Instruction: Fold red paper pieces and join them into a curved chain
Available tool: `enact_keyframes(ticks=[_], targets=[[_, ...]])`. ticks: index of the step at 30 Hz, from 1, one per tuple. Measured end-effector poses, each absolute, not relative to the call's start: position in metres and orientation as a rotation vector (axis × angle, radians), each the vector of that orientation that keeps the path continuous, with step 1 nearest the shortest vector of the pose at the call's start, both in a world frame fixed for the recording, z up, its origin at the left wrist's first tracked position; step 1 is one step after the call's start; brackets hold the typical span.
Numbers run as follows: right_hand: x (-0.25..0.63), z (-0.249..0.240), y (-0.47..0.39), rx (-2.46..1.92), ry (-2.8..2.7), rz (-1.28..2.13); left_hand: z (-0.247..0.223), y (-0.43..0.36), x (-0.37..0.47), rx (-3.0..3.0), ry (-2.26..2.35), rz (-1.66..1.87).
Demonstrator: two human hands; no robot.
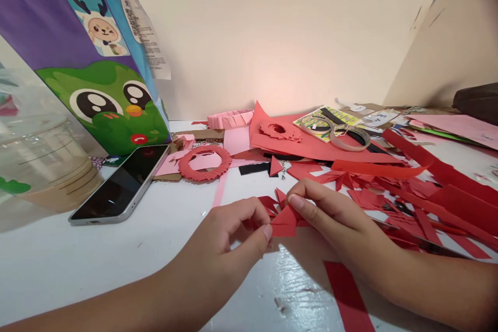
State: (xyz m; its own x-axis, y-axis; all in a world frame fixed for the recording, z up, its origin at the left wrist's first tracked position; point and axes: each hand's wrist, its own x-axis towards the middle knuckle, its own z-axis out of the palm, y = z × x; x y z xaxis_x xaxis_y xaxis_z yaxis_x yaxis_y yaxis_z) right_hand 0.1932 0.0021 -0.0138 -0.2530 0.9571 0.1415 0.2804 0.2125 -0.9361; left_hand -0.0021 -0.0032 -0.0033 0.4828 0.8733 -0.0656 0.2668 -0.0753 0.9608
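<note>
Nearest me, my forearms (148, 295) come in from eight and four o'clock, with a red strip (348, 295) lying at five. At the dial's centre, between my hands, is the folded paper (286, 224), red and creased. My left hand (238, 233) pinches its left corner between thumb and finger; my right hand (330, 212) pinches its upper right edge the same way. Red scraps (406, 218) heap at three, just beyond my right hand. Tape rolls (355, 146) sit at one, a pink ring (231, 120) at eleven, a red ring (202, 173) at ten. Between nine and ten stand my phone (122, 184), lying flat, and a cup (58, 181); behind them rises a bag (78, 31).
</note>
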Motion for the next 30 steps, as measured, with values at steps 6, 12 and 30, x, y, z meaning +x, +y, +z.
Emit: enact_keyframes(ticks=[6,12,30], targets=[[0.1929,-0.0112,0.0026,-1.182,-1.733,1.078,-0.0018,-0.0029,-0.0002,1.455,0.895,0.706],[0.1941,-0.0113,0.0013,-1.164,-1.718,1.104,-0.0042,0.0012,-0.0004,1.496,0.914,0.699],[0.1971,-0.012,-0.0034,-0.986,-1.974,0.968,-0.0043,-0.006,-0.0029,1.637,0.913,0.573]])
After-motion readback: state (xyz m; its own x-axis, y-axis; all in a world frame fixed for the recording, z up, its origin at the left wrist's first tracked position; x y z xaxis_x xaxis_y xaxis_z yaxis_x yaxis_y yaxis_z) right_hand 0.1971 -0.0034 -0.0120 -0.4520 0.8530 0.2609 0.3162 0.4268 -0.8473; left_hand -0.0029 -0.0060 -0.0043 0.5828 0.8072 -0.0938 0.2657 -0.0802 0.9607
